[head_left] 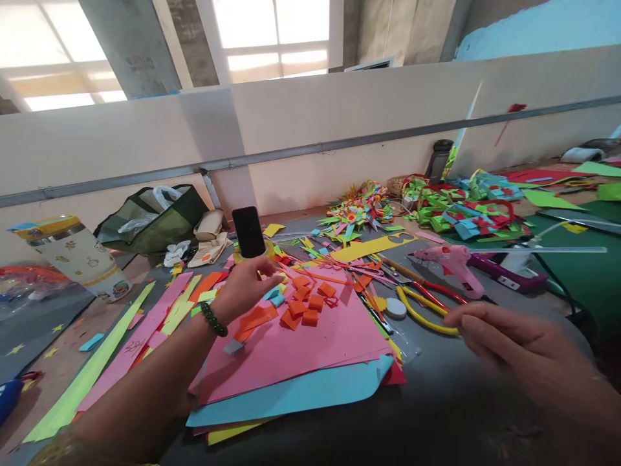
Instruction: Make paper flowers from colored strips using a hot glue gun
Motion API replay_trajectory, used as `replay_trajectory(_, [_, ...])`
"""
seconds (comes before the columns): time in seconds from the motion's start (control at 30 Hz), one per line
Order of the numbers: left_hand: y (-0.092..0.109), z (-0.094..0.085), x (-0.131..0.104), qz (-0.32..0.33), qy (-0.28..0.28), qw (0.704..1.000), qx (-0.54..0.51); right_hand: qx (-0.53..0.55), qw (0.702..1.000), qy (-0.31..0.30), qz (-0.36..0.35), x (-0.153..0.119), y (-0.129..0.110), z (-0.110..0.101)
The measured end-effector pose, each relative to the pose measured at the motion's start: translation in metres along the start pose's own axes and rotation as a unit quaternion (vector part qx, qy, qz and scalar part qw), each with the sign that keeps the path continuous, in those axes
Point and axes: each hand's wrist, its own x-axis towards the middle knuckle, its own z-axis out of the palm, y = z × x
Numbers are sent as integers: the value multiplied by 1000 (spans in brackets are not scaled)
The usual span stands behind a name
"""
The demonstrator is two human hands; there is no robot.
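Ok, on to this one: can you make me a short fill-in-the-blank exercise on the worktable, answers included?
The beaded bracelet is on the ____ wrist.
The small folded pieces on the pink sheet are mostly coloured ____.
The loop handle by the fingertips of the right hand is coloured ____.
The curling sheet just under the pink is coloured ____.

Missing words: left; orange; yellow; light blue.

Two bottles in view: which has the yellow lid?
The white patterned bottle, far left. The other bottle, back right by the wall, is dark, lid included.
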Motion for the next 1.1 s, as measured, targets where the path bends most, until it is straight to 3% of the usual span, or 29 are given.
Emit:
replay_trajectory(0.1, [-12,-17,-5,-3,60,998,-3,49,999,-11,12,5,8,-8])
replay_trajectory(0.27, [-43,-27,-19,-44,109,991,-59,37,997,72,-2,16,20,-16])
replay_trajectory(0.47, [-66,-22,-28,-67,135,986,-73,48,997,55,18,22,4,8])
replay_trajectory(0.7, [-65,-25,-30,-69,142,987,-40,71,993,90,16,33,18,50])
replay_trajectory(0.93, [-56,-36,-31,-63,137,988,14,54,993,99,24,36,24,57])
replay_trajectory(1.03, [-52,-34,-33,-47,96,994,26,40,993,105,28,34,22,57])
replay_trajectory(1.1, [-48,-28,-36,-31,37,998,36,30,994,98,31,34,20,57])
